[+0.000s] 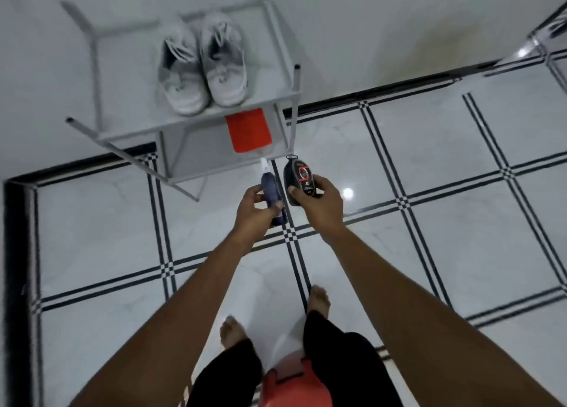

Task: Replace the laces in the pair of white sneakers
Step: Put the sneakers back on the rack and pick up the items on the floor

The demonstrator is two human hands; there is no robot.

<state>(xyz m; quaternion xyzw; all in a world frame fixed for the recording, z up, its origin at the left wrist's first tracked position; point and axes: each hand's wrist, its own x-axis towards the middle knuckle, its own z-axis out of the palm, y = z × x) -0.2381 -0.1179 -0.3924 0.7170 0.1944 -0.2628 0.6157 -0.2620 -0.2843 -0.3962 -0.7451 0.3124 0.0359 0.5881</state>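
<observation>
Head view, looking down along both of my outstretched arms. My left hand (257, 205) has its grip curled round a dark blue spray bottle (274, 195), whose white nozzle points toward the far side; the fingers wrap the bottle's lower body. My right hand (319, 198) has its grip pinching a black shoe-polish bottle (299, 180) with a red and white label, thumb on the left edge and fingers on the right edge. The two bottles are held just beside each other, apart, above the tiled floor (429, 167).

The pair of white sneakers (201, 65) stands on the top shelf of a grey metal shoe rack (288, 68), far from both hands and a little to their left. The shoes sit side by side, touching, with toes pointing near. Neither hand touches them. Whether laces are threaded I cannot tell: the shoes are blurred.

On the rack's lower shelf, between the sneakers and my hands, lies a red cloth (248, 130). The bottle tips reach close to the near edge of that shelf. My bare feet (319, 299) stand on the floor at the near side, with a red object (294, 388) at the bottom edge.
</observation>
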